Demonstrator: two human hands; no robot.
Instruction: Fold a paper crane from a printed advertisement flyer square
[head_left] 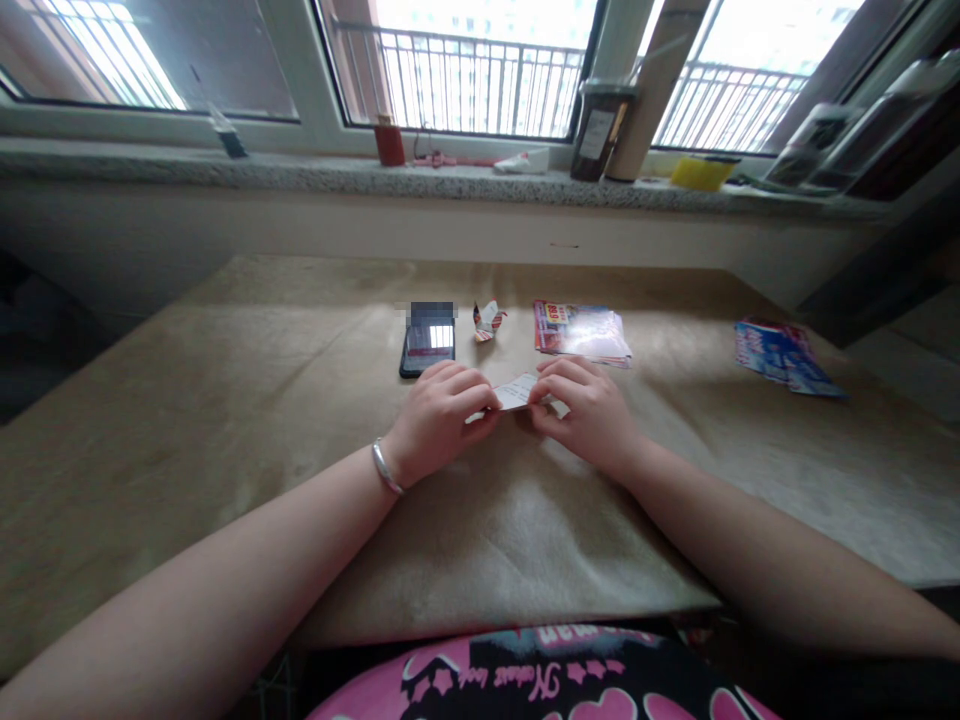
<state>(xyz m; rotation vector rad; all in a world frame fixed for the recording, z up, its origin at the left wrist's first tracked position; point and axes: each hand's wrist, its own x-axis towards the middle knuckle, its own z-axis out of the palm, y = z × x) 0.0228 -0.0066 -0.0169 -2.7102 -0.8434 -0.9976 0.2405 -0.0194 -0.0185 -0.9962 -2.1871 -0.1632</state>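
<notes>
A small piece of white paper (516,391) lies on the brown paper-covered table (225,420), pinched from both sides. My left hand (441,417), with a silver bracelet on the wrist, has its fingers curled onto the paper's left end. My right hand (586,409) grips the right end with bent fingers. Just beyond the hands lie a black phone (428,345) with its screen lit and a small folded paper figure (487,321) in red and white.
A stack of printed leaflets (581,332) lies behind my right hand, and another leaflet pile (784,357) sits at the far right. The stone windowsill (300,178) carries a red cup (389,143), a dark jar (599,132) and a yellow object (702,172).
</notes>
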